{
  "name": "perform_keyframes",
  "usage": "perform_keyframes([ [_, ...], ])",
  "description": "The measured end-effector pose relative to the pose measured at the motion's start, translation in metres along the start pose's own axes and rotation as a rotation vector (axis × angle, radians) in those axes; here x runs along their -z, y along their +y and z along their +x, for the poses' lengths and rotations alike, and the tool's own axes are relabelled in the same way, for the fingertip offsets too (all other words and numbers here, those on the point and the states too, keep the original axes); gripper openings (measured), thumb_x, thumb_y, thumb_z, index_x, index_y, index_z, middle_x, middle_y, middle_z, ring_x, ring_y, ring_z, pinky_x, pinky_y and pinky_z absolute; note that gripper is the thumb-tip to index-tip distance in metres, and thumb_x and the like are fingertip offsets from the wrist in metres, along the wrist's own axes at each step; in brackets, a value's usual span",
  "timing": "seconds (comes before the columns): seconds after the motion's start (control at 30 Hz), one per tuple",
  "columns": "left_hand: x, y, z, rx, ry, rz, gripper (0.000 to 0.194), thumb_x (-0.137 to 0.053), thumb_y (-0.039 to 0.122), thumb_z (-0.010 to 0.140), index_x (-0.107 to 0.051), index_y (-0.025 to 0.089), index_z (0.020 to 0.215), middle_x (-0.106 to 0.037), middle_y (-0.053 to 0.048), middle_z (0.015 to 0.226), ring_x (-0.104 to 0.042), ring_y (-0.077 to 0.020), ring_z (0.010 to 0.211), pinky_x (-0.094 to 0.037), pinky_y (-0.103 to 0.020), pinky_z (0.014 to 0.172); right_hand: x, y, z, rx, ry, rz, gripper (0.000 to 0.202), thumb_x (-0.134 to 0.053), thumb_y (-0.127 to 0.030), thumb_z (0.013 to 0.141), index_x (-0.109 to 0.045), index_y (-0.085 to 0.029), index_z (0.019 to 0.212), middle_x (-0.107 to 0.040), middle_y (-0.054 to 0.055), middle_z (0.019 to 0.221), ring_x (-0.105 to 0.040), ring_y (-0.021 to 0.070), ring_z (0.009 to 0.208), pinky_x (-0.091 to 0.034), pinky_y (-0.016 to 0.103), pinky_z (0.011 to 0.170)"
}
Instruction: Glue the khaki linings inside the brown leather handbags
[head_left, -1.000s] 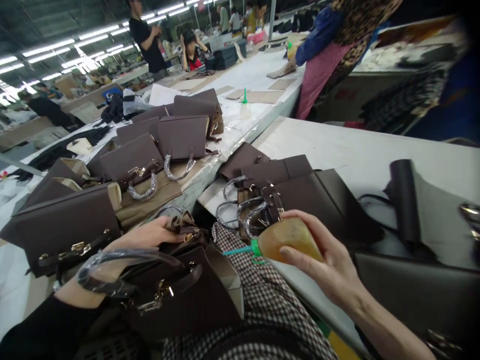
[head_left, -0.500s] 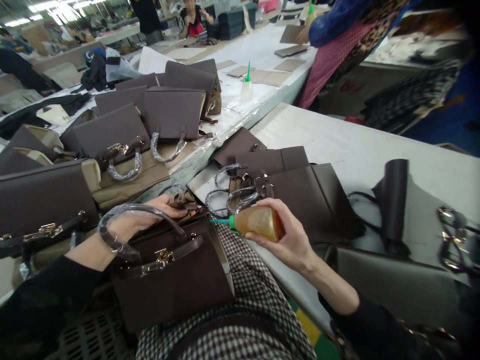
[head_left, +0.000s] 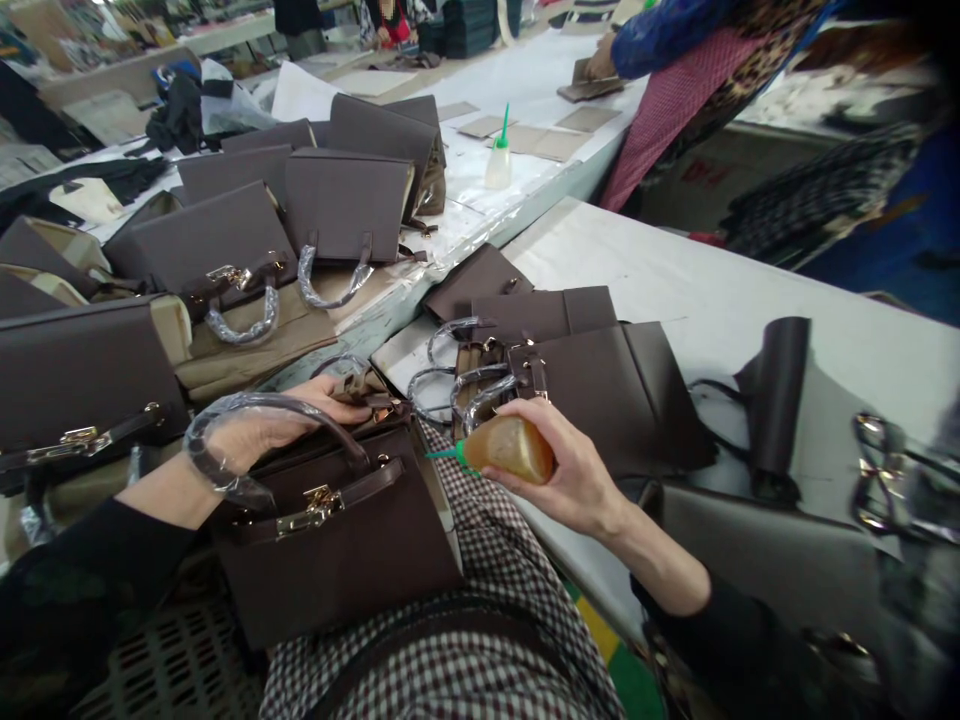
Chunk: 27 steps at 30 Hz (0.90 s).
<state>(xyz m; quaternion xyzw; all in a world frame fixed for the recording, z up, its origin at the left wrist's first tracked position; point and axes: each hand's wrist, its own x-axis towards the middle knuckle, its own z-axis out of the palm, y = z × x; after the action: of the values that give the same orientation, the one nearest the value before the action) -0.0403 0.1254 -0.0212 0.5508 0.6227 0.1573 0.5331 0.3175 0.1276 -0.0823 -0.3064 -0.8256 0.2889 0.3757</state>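
A dark brown handbag rests on my lap, its gold clasp facing up and one handle wrapped in clear plastic. My left hand reaches behind that handle, its fingers closed on the upper edge and brown lining of the handbag; the fingertips are partly hidden. In my right hand is a squeeze bottle of amber liquid, lying nearly level. Its thin green nozzle points left, just beyond the right end of the bag's top, seemingly apart from it.
Several brown handbags crowd the left table. More bag pieces lie on the white table at right. A second green-tipped bottle stands farther back. Across the table, a co-worker's hand touches flat brown pieces.
The nozzle has drawn slightly down and away from the handbag's top edge. My left hand keeps its hold. The co-worker's hand has shifted on the flat pieces, and the view has tilted slightly.
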Motion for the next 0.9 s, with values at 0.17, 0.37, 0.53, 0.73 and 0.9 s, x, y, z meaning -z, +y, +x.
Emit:
perform_keyframes([
  [0.17, 0.001, -0.003, -0.002, 0.006, -0.005, 0.015, 0.047, -0.080, 0.039, 0.084, -0.076, 0.014, 0.124, -0.078, -0.012, 0.128, -0.071, -0.0318, 0.113, -0.053, -0.046, 0.105, -0.003, 0.002, -0.011, -0.034, -0.079, -0.001, 0.054, -0.080, -0.043, 0.091, -0.050, -0.026, 0.133, -0.065, 0.010, 0.117, -0.068, 0.0282, 0.104, -0.059, 0.042, 0.091],
  [0.37, -0.005, 0.012, -0.015, 0.010, -0.024, 0.020, 0.043, -0.064, 0.037, 0.095, -0.070, 0.011, 0.129, -0.080, -0.001, 0.123, -0.073, -0.0218, 0.107, -0.054, -0.032, 0.099, -0.007, 0.005, -0.025, -0.080, -0.169, 0.015, 0.055, -0.081, -0.042, 0.090, -0.050, -0.026, 0.133, -0.064, 0.011, 0.120, -0.067, 0.0286, 0.108, -0.058, 0.044, 0.094],
  [0.53, -0.009, 0.014, -0.018, 0.019, -0.052, -0.039, 0.045, -0.064, 0.034, 0.095, -0.067, 0.006, 0.129, -0.082, -0.001, 0.115, -0.074, -0.0211, 0.102, -0.056, -0.029, 0.095, -0.011, 0.004, -0.033, -0.109, -0.235, 0.024, 0.053, -0.080, -0.039, 0.091, -0.050, -0.026, 0.133, -0.064, 0.010, 0.119, -0.068, 0.0277, 0.104, -0.060, 0.042, 0.090],
  [0.73, -0.013, 0.016, -0.019, 0.059, -0.018, -0.020, 0.037, -0.069, 0.034, 0.093, -0.073, 0.007, 0.118, -0.082, -0.005, 0.113, -0.073, -0.0216, 0.096, -0.056, -0.034, 0.094, -0.013, 0.007, -0.044, -0.136, -0.276, 0.051, 0.053, -0.080, -0.039, 0.090, -0.052, -0.024, 0.132, -0.065, 0.011, 0.118, -0.069, 0.0271, 0.101, -0.059, 0.042, 0.090],
  [0.9, -0.017, 0.022, -0.030, 0.029, -0.048, -0.039, 0.030, -0.066, 0.029, 0.096, -0.074, 0.011, 0.118, -0.082, -0.002, 0.114, -0.073, -0.0182, 0.100, -0.053, -0.033, 0.099, -0.013, 0.011, -0.041, -0.267, -0.273, 0.141, 0.051, -0.083, -0.039, 0.085, -0.059, -0.022, 0.126, -0.069, 0.010, 0.116, -0.069, 0.0272, 0.102, -0.057, 0.043, 0.092],
])
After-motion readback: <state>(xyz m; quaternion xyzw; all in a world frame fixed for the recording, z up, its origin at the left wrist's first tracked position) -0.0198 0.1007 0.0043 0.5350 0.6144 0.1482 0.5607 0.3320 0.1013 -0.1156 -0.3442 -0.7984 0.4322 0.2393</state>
